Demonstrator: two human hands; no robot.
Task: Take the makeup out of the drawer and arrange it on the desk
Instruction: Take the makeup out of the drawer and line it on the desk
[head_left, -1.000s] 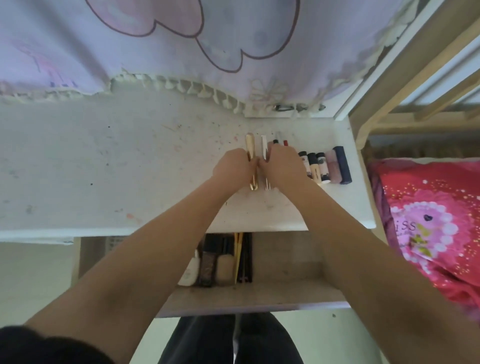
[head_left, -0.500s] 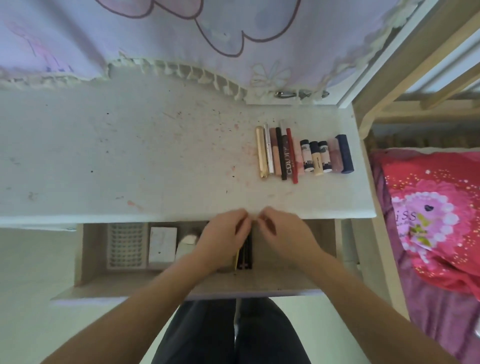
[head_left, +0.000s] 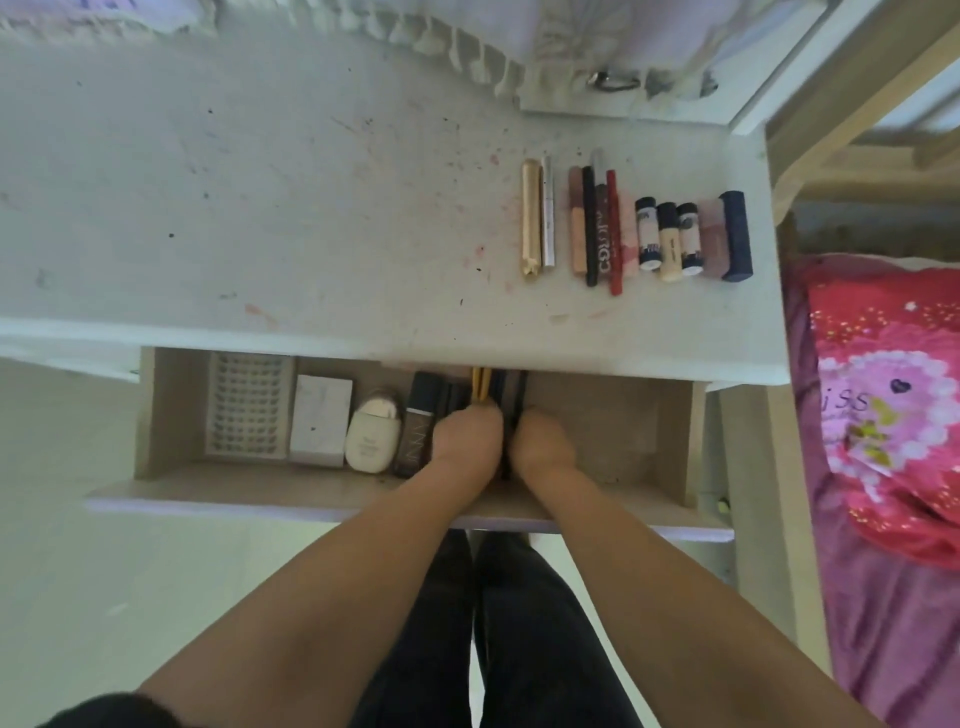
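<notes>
The drawer (head_left: 291, 498) stands pulled out under the white desk (head_left: 249, 208). My left hand (head_left: 464, 435) and right hand (head_left: 544, 440) reach into its middle, side by side. The left hand's curled fingers close on thin gold pencils (head_left: 480, 385); the right hand's close on dark pencils (head_left: 513, 387). Fingertips are hidden. To the left in the drawer lie a lash tray (head_left: 247, 405), a white box (head_left: 319, 418), a white bottle (head_left: 372, 437) and a dark bottle (head_left: 418, 423). On the desk, a tidy row of makeup runs from a gold tube (head_left: 531, 218) to a navy tube (head_left: 735, 236).
A bed with a red flowered pillow (head_left: 893, 395) lies right of the desk, with a wooden bed frame (head_left: 836, 88) above it. A fringed curtain (head_left: 447, 44) hangs along the desk's back edge. My legs in dark trousers (head_left: 519, 623) are under the drawer.
Both hands left the gold and silver tubes in the desk row, drew back over the front edge and went down into the drawer onto the pencils.
</notes>
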